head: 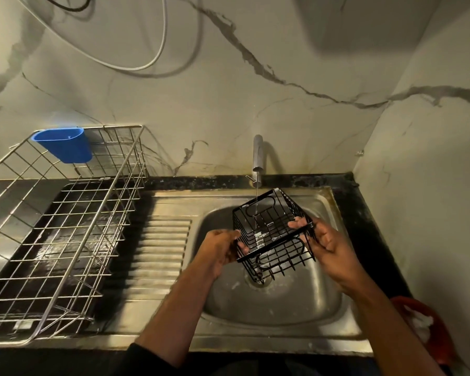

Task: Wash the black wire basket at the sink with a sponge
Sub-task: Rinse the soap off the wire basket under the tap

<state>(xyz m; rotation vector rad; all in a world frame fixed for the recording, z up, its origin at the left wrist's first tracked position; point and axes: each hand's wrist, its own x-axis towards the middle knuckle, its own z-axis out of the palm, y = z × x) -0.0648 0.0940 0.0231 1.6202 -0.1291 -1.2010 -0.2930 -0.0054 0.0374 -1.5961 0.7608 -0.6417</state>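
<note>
We see a black wire basket [273,234] of thin coated metal rods with a dull sheen. The sink [269,302] is brushed steel, smudged and stained. The dish rack [57,240] is bright, shiny metal wire; its blue cup [64,143] looks like smooth matt plastic. The wall [228,90] is glossy veined marble.

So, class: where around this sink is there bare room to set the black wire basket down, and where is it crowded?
Bare: the ribbed drainboard between the dish rack and the sink bowl, and the sink's front rim. Crowded: the rack fills the left counter; both hands hold the black wire basket over the drain under the running tap.
</note>
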